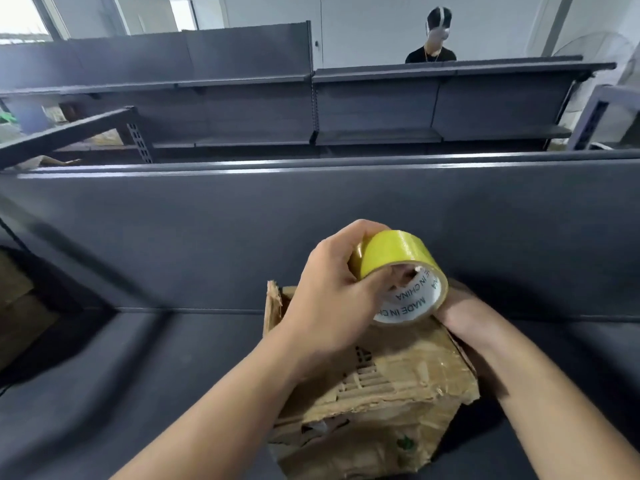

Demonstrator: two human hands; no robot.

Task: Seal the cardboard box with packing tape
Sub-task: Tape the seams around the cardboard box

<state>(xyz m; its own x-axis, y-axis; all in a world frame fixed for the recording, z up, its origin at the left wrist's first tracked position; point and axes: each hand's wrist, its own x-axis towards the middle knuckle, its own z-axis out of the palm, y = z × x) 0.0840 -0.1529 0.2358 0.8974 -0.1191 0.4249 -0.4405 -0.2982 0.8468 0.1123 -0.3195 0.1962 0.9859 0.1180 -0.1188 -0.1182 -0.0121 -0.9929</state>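
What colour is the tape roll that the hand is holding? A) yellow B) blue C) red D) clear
A: the tape roll that the left hand grips above the cardboard box is bright yellow on its outside.

It looks like a shop floor or stockroom — rows of dark grey metal shelving (377, 136) with slotted uprights (140, 143) and solid back panels cross a white-walled (363, 26) room. Cardboard (17, 306) lies at left, and a person (431, 53) stands beyond the far row.
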